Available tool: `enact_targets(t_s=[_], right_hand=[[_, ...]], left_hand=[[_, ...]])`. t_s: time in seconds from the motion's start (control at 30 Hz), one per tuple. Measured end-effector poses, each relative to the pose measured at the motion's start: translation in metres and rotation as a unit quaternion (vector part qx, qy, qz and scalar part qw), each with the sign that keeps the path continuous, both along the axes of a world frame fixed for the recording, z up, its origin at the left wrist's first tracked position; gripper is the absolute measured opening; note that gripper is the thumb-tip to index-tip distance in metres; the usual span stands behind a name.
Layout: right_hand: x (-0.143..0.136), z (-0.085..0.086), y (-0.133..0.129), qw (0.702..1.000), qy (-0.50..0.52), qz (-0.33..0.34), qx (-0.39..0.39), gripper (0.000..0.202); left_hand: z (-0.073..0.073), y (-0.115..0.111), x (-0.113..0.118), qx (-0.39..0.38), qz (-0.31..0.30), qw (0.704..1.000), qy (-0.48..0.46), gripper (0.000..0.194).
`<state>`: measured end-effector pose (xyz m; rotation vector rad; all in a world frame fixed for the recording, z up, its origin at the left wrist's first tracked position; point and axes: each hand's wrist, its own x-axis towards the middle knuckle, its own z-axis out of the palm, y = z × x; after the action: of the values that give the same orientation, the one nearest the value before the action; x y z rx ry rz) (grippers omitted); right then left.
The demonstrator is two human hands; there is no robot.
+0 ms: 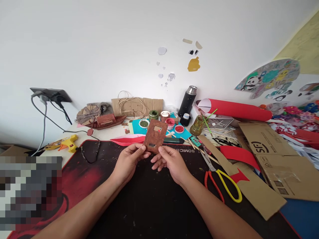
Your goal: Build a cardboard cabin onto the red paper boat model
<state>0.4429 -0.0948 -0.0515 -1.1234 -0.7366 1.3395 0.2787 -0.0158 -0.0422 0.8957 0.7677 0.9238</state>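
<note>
A flat brown-painted piece (pixel 155 135), seemingly cardboard, is held up over the dark desk mat (pixel 139 199). It is roughly rectangular, tilted, with one cut-out near its top and another near its bottom. My left hand (pixel 131 158) pinches its lower left corner between thumb and fingers. At the lower right corner, my right hand (pixel 171 161) grips it with the thumb in front, its other fingers partly curled below. Behind the piece are open paint jars, among them a green one (pixel 153 115) and a pink-red one (pixel 169 123), on blue sheets (pixel 136 126).
Red-and-yellow-handled scissors (pixel 211 169) lie right of my hands, near cardboard (pixel 286 166) and a red paper roll (pixel 239 110). A black thermos (pixel 187 101) and a jar with brushes (pixel 198 125) stand behind. At left are a yellow glue gun (pixel 68 143) and a brown model boat (pixel 106 122).
</note>
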Motion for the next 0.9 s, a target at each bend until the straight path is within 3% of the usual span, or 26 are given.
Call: enact_targets(t_s=[0.17, 0.6, 0.9], right_hand=[[-0.0005, 0.0003, -0.0006, 1.000, 0.004, 0.006, 0.002, 0.054], [0.0019, -0.0049, 0.0016, 0.999, -0.034, -0.017, 0.010, 0.054], [0.0060, 0.0013, 0.0003, 0.999, -0.041, -0.008, 0.022, 0.056]], left_hand=[[-0.0012, 0.0021, 0.0002, -0.010, 0.020, 1.000, -0.016, 0.041], [-0.0039, 0.0037, 0.0001, -0.060, -0.029, 0.997, -0.038, 0.043], [-0.0007, 0.0031, 0.0005, -0.012, -0.031, 0.999, -0.017, 0.045]])
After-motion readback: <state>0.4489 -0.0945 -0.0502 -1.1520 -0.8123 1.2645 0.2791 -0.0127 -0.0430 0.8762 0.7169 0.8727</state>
